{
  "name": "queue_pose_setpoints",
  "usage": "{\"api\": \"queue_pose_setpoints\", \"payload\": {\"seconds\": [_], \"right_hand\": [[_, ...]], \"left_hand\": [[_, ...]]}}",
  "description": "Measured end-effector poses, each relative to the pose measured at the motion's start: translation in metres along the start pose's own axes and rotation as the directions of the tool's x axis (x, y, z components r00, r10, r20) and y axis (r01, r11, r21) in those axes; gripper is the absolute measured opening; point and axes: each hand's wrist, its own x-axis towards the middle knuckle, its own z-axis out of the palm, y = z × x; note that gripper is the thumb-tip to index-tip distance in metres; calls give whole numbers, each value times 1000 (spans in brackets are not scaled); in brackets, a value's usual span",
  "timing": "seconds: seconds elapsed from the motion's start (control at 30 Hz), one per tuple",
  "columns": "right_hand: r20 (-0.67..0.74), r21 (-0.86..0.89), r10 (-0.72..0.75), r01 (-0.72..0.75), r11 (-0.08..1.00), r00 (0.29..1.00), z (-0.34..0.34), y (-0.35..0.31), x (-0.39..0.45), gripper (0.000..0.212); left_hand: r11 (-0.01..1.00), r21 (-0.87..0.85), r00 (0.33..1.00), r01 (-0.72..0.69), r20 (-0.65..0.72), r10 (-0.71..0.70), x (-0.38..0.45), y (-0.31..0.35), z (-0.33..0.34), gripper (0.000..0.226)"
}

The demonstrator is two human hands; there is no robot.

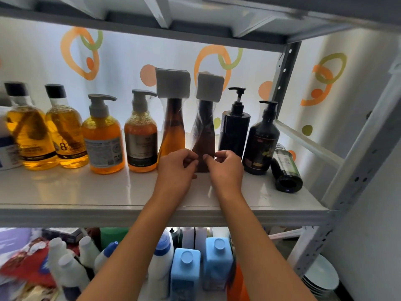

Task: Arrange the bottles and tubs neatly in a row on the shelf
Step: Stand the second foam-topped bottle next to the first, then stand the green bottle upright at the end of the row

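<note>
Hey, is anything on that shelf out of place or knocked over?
Yes. A dark bottle lies on its side at the right end of the shelf, its base facing the camera, while the others stand upright in a row. Both hands are at the dark wrapped bottle.

A white shelf (86, 192) on a grey metal frame was seen carrying a row of bottles. From the left, two amber screw-cap bottles (30, 135), two orange pump bottles (104, 144), an amber tapered bottle (172, 127) and a dark brown tapered bottle (205, 131), both film-wrapped with white caps, were stood upright. Two black pump bottles (235, 127) followed. A dark bottle (286, 170) was laid on its side at the right end.
</note>
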Motion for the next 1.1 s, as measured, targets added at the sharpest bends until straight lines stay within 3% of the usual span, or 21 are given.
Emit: {"api": "queue_pose_setpoints", "payload": {"seconds": [0.33,0.5,0.57,0.63,0.7,0.8,0.9,1.1], "right_hand": [[-36,-20,35,-35,999,999,-6,-8,-9,20],[-18,141,9,-6,990,1000,-30,-25,-22,23],[-21,146,-87,89,985,996,-54,-27,-25,22],[-81,19,-273,276,961,958,-86,-25,-23,21],[-161,-134,-379,360,923,911,-116,-20,-14,18],[-195,-220,-316,272,937,929,-151,-14,-1,17],[-139,-232,-211,175,957,967,-169,-8,4,24],[29,-297,-58,64,953,998,-180,-4,11,45]], "left_hand": [[985,163,999,-51,5,50,-3,5,2,12],[973,214,995,-84,-30,92,-6,22,7,12],[980,176,994,-95,-28,102,-10,34,18,12],[997,41,997,-72,-29,73,-18,49,35,11],[995,-96,1000,-22,8,22,-29,62,57,14],[981,-190,997,45,74,-31,-41,76,84,14],[964,-244,991,103,104,-80,-36,86,97,12],[994,-92,981,63,187,-45,-25,97,114,11]]}}
